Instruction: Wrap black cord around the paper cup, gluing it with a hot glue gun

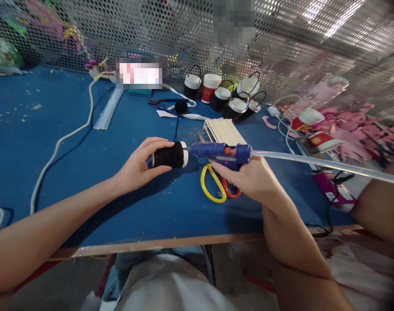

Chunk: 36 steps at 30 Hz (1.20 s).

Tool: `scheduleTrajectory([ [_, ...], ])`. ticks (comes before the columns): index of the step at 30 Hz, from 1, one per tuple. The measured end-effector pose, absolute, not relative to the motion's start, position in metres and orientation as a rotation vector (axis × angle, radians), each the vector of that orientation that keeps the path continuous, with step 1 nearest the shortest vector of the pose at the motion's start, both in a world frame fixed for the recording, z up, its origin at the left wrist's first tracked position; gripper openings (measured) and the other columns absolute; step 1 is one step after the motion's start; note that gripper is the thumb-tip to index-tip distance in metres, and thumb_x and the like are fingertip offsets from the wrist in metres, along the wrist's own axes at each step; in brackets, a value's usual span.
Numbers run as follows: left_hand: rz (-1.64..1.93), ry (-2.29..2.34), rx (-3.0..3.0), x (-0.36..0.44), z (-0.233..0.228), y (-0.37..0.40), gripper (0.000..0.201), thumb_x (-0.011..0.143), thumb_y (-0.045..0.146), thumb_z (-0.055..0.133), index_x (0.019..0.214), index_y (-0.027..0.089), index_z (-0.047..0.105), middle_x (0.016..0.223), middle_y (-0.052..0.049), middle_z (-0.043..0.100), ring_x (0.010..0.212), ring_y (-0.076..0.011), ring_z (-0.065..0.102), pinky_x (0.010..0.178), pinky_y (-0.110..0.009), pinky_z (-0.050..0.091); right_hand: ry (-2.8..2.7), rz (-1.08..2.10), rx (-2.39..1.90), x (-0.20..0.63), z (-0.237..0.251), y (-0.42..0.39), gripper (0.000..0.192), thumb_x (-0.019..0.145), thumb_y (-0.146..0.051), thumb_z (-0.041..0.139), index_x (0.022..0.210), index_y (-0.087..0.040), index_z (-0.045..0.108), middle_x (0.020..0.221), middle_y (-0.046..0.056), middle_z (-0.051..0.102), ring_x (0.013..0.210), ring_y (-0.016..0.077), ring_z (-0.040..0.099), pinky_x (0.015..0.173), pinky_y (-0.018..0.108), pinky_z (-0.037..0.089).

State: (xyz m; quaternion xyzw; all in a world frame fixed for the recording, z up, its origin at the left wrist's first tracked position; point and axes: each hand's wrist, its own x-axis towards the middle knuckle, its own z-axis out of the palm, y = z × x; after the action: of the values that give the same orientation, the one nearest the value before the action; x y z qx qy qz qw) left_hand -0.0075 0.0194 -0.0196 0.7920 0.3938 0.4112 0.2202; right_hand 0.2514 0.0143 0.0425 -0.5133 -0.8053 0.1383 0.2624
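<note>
Driving this one from far off, and ngl it's a bit tense. My left hand [143,162] has the black-wrapped cup [167,155] pinched on its side, thumb along the near edge, fingers over the far one, white rim facing my right hand [250,177]. That right hand is curled round the grip of the blue glue gun [213,151], nozzle right up at the rim; can't tell if it's actually touching, or if the trigger's squeezed.

What bugs me: the nozzle points back toward my left fingers, so if the cup rolls in that loose pinch, I'd expect a burn or a smear. Long glue stick [316,165] trails out past my right wrist, and snagging it would probably swing the tip off line. Scissors [218,188] lie just below the gun, beside my right hand, so a dropped wrist could knock them. Black cord runs from beyond my left fingertips to the yarn ball [181,106]; if it catches, it could tug the wrap. Wooden sticks [225,130] sit just beyond the gun, so drips might land there.
</note>
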Motion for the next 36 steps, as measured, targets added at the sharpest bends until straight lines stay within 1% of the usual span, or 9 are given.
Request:
scheduleTrajectory([
  [3, 1.148, 1.093, 2.154, -0.0084, -0.0199, 0.0202, 0.047, 0.076, 0.026, 0.067, 0.120, 0.023, 0.050, 0.119, -0.008, 0.051, 0.113, -0.0213, 0.050, 0.097, -0.038, 0.042, -2.202, 0.372, -1.372, 0.2520, 0.0434, 0.0137, 0.019, 0.076, -0.034, 0.060, 0.078, -0.016, 0.065, 0.067, 0.004, 0.065, 0.074, 0.0213, 0.062, 0.069, 0.033, 0.049],
  [7, 1.125, 1.131, 2.089, -0.0084, -0.0200, 0.0201, 0.047, 0.076, 0.028, 0.067, 0.120, 0.023, 0.050, 0.119, -0.008, 0.052, 0.110, -0.0212, 0.051, 0.092, -0.037, 0.045, -2.224, 0.398, -1.348, 0.2525, 0.0431, 0.0132, 0.021, 0.076, -0.034, 0.060, 0.084, -0.015, 0.064, 0.078, 0.005, 0.068, 0.076, 0.0210, 0.062, 0.071, 0.032, 0.049],
  [11, 1.087, 1.167, 2.000, -0.0087, -0.0211, 0.0200, 0.049, 0.076, 0.030, 0.067, 0.121, 0.024, 0.050, 0.120, -0.007, 0.052, 0.110, -0.0217, 0.052, 0.088, -0.035, 0.047, -2.228, 0.386, -1.335, 0.2528, 0.0425, 0.0126, 0.023, 0.077, -0.035, 0.060, 0.089, -0.016, 0.064, 0.080, 0.005, 0.068, 0.076, 0.0206, 0.063, 0.073, 0.032, 0.049],
  [17, 1.067, 1.194, 1.846, -0.0098, -0.0225, 0.0209, 0.053, 0.074, 0.032, 0.068, 0.122, 0.023, 0.049, 0.121, -0.007, 0.052, 0.108, -0.0219, 0.053, 0.085, -0.034, 0.049, -2.246, 0.388, -1.404, 0.2519, 0.0452, 0.0088, 0.021, 0.077, -0.037, 0.059, 0.075, -0.016, 0.064, 0.070, 0.002, 0.066, 0.064, 0.0168, 0.058, 0.061, 0.029, 0.047],
  [19, 1.062, 1.192, 1.840, -0.0099, -0.0226, 0.0210, 0.053, 0.074, 0.032, 0.068, 0.123, 0.023, 0.049, 0.121, -0.007, 0.052, 0.108, -0.0218, 0.053, 0.085, -0.034, 0.049, -2.248, 0.375, -1.415, 0.2519, 0.0460, 0.0083, 0.021, 0.077, -0.036, 0.059, 0.074, -0.017, 0.064, 0.069, 0.002, 0.065, 0.064, 0.0168, 0.058, 0.061, 0.028, 0.047],
  [23, 1.085, 1.170, 1.943, -0.0097, -0.0224, 0.0207, 0.051, 0.075, 0.032, 0.067, 0.122, 0.024, 0.049, 0.121, -0.007, 0.052, 0.110, -0.0220, 0.052, 0.087, -0.035, 0.048, -2.242, 0.382, -1.377, 0.2533, 0.0445, 0.0101, 0.021, 0.077, -0.036, 0.060, 0.083, -0.017, 0.066, 0.076, 0.004, 0.068, 0.076, 0.0207, 0.062, 0.071, 0.031, 0.049],
  [26, 1.116, 1.144, 2.061, -0.0091, -0.0210, 0.0202, 0.048, 0.077, 0.030, 0.066, 0.121, 0.024, 0.049, 0.120, -0.008, 0.051, 0.112, -0.0225, 0.050, 0.092, -0.039, 0.045, -2.233, 0.403, -1.340, 0.2541, 0.0435, 0.0116, 0.022, 0.077, -0.036, 0.060, 0.086, -0.017, 0.066, 0.082, 0.005, 0.069, 0.078, 0.0214, 0.063, 0.076, 0.034, 0.049],
  [31, 1.148, 1.105, 2.190, -0.0080, -0.0177, 0.0184, 0.045, 0.078, 0.027, 0.065, 0.120, 0.023, 0.050, 0.119, -0.009, 0.051, 0.113, -0.0230, 0.049, 0.097, -0.042, 0.042, -2.226, 0.395, -1.361, 0.2521, 0.0464, 0.0114, 0.018, 0.076, -0.034, 0.060, 0.080, -0.017, 0.065, 0.073, 0.004, 0.068, 0.073, 0.0209, 0.063, 0.070, 0.032, 0.049],
  [36, 1.093, 1.114, 2.299, -0.0071, -0.0174, 0.0154, 0.044, 0.080, 0.026, 0.062, 0.122, 0.024, 0.049, 0.124, -0.010, 0.048, 0.117, -0.0239, 0.047, 0.100, -0.043, 0.040, -2.220, 0.373, -1.370, 0.2519, 0.0468, 0.0130, 0.016, 0.076, -0.032, 0.059, 0.077, -0.017, 0.065, 0.076, 0.003, 0.068, 0.072, 0.0193, 0.062, 0.067, 0.030, 0.048],
])
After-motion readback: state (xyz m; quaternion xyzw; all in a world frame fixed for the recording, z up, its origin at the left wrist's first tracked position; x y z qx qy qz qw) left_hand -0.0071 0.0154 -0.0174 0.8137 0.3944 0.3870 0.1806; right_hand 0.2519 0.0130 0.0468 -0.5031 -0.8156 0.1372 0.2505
